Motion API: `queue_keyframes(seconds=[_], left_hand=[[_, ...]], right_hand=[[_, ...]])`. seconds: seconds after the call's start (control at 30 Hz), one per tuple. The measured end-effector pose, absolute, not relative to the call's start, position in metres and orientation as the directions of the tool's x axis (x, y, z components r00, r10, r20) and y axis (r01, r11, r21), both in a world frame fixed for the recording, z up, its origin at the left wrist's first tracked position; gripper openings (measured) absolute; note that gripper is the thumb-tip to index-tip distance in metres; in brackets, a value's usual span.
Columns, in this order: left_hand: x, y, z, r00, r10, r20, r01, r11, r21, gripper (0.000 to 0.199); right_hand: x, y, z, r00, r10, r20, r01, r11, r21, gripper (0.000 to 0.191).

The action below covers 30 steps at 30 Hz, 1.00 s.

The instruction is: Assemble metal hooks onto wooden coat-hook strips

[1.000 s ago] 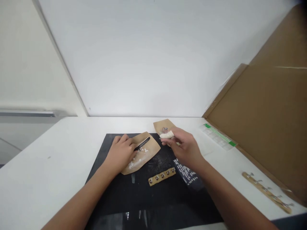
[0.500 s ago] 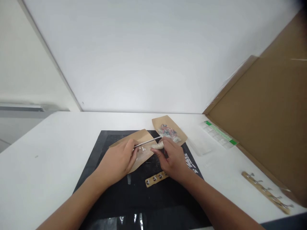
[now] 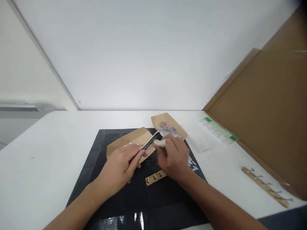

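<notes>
My left hand [image 3: 120, 164] is closed around one end of a nail file [image 3: 151, 141], a thin flat strip with a dark face, a pale edge and a rounded tip. The file points up and right, its far end beside my right fingers. My right hand [image 3: 176, 156] is closed, thumb and forefinger pinched; a whitish cover [image 3: 160, 143] wraps the forefinger. Whatever the pinch holds is too small to tell. Beneath my hands lies a brown paper pouch [image 3: 120, 145] with a see-through window. Nearer me, a short wooden strip with round metal pieces [image 3: 151, 179] is partly hidden by my right hand.
A black mat [image 3: 134, 204] covers the table's middle. Behind my right hand lies another pouch [image 3: 158, 118] with colourful small pieces. Further right are a clear box with a green label [image 3: 222, 130] and a wooden strip with metal pegs [image 3: 261, 185]. White bits [image 3: 192, 164] lie on the mat.
The nail file has turned so that its dark face shows, and my left hand has shifted slightly lower around it. My right hand stays close to the file's tip, still pinched.
</notes>
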<state>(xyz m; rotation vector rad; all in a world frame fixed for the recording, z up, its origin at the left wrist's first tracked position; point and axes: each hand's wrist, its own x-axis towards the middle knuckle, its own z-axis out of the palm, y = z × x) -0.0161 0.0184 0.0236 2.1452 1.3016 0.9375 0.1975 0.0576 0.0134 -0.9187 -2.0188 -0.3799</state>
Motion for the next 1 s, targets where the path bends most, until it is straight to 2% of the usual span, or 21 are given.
queue_keyframes(seconds=[0.13,0.27,0.37,0.5,0.67,0.8,0.9,1.0], left_hand=[[-0.009,0.015,0.027,0.292,0.93,0.223,0.432,-0.336,0.837,0.035],[-0.007,0.013,0.03,0.279,0.948,0.156,0.398,-0.262,0.879,0.043],[-0.007,0.012,0.03,0.268,0.948,0.173,0.409,-0.275,0.87,0.046],[-0.008,0.012,0.029,0.253,0.949,0.191,0.443,-0.289,0.849,0.045],[-0.008,0.013,0.028,0.262,0.932,0.252,0.479,-0.352,0.804,0.044],[-0.009,0.014,0.028,0.248,0.925,0.287,0.499,-0.376,0.781,0.044],[-0.011,0.014,0.028,0.258,0.91,0.325,0.528,-0.414,0.741,0.043],[-0.012,0.013,0.027,0.259,0.903,0.344,0.541,-0.43,0.723,0.043]], right_hand=[[0.194,0.058,0.012,-0.337,0.469,0.816,0.734,0.674,-0.084,0.026],[0.185,0.051,0.011,-0.356,0.474,0.805,0.72,0.688,-0.087,0.026],[0.18,0.047,0.013,-0.406,0.475,0.78,0.702,0.71,-0.066,0.028],[0.179,0.051,0.016,-0.361,0.477,0.801,0.733,0.676,-0.072,0.025],[0.178,0.056,0.016,-0.431,0.507,0.747,0.715,0.696,-0.06,0.027],[0.178,0.056,0.016,-0.405,0.508,0.76,0.724,0.686,-0.072,0.024],[0.177,0.055,0.015,-0.466,0.502,0.729,0.689,0.723,-0.058,0.028],[0.176,0.056,0.015,-0.428,0.501,0.752,0.713,0.699,-0.06,0.028]])
